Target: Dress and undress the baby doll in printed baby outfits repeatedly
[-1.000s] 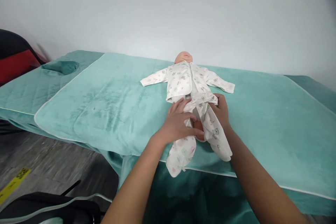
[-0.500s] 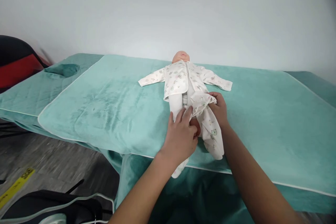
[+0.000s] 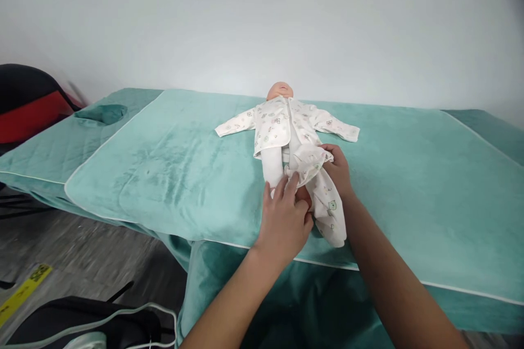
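A baby doll [image 3: 280, 90] lies on its back on a teal towel [image 3: 172, 174], head away from me, arms spread in a white printed top [image 3: 282, 122]. White printed trousers [image 3: 323, 196] are bunched at its waist and legs. My left hand [image 3: 286, 215] is closed round the doll's bare leg and the trouser cloth near the towel's front edge. My right hand [image 3: 338, 169] grips the gathered waistband at the doll's hip. One trouser leg lies loose below my right hand.
The towel covers a teal padded table [image 3: 36, 147] that runs along a white wall. A face hole [image 3: 100, 113] is at the table's left end. A black and red chair [image 3: 24, 103] stands at left. A black bag and tube [image 3: 94, 324] lie on the grey floor.
The trousers have been drawn further up the doll's legs. My left hand shifted down from the waistband to grip the leg. The loose trouser leg at bottom left is now gathered in.
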`<action>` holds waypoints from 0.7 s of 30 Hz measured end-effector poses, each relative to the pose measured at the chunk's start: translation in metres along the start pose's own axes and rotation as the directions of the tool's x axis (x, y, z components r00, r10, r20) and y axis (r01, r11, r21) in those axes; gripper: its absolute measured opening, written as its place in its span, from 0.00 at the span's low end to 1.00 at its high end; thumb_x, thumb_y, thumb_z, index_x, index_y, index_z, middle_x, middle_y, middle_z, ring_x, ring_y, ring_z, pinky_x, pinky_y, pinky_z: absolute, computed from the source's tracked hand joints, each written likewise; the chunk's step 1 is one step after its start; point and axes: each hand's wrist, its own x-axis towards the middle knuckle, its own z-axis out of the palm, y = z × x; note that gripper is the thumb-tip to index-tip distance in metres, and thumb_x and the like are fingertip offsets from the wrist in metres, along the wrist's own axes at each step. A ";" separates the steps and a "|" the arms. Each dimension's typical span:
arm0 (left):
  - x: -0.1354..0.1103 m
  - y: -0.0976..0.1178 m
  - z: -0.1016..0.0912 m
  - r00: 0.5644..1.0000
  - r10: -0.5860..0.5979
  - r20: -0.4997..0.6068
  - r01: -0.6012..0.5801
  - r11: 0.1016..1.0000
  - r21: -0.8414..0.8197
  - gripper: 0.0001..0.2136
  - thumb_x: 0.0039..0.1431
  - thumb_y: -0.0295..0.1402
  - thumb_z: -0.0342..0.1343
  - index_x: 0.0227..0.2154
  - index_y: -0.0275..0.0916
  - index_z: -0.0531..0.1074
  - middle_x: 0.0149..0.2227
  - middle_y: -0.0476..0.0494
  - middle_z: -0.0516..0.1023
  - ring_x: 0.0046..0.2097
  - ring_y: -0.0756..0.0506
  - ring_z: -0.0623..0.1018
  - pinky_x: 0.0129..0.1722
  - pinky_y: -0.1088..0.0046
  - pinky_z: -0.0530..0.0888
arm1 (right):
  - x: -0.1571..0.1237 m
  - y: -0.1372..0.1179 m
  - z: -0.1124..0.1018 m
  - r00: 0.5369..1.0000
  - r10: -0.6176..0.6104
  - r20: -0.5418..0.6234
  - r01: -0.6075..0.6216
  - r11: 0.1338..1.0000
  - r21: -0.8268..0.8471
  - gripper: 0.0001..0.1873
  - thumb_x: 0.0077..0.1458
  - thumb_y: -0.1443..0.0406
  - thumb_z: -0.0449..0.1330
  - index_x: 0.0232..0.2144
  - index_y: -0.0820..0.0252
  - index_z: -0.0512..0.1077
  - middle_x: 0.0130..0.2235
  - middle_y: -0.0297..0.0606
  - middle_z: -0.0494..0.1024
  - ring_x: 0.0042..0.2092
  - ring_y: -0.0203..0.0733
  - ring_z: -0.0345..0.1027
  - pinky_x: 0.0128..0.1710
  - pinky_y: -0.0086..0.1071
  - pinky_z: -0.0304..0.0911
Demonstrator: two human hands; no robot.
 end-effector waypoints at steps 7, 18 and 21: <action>0.014 -0.015 -0.028 0.988 -0.078 0.132 0.100 0.981 -0.167 0.07 0.57 0.29 0.54 0.26 0.42 0.74 0.64 0.51 0.67 0.59 0.40 0.72 0.58 0.51 0.66 | -0.001 -0.001 0.001 0.999 -0.047 0.009 0.048 0.995 -0.089 0.14 0.45 0.63 0.64 0.37 0.56 0.72 0.39 0.35 0.77 0.38 0.42 0.68 0.40 0.36 0.62; 0.040 -0.023 -0.036 0.965 -0.213 0.155 0.231 0.967 -0.105 0.09 0.57 0.26 0.51 0.23 0.40 0.71 0.55 0.51 0.75 0.49 0.44 0.77 0.45 0.63 0.71 | -0.002 0.002 -0.003 0.997 -0.045 0.059 0.048 0.997 -0.053 0.18 0.46 0.63 0.61 0.42 0.54 0.72 0.41 0.36 0.77 0.38 0.43 0.68 0.38 0.36 0.65; 0.048 -0.025 -0.027 0.977 -0.206 0.056 0.205 0.979 0.017 0.09 0.60 0.28 0.50 0.27 0.41 0.73 0.50 0.48 0.76 0.47 0.43 0.76 0.42 0.62 0.70 | -0.004 0.000 -0.005 0.991 -0.032 0.130 0.036 0.999 -0.029 0.19 0.47 0.61 0.61 0.44 0.54 0.72 0.39 0.36 0.78 0.37 0.44 0.69 0.35 0.35 0.65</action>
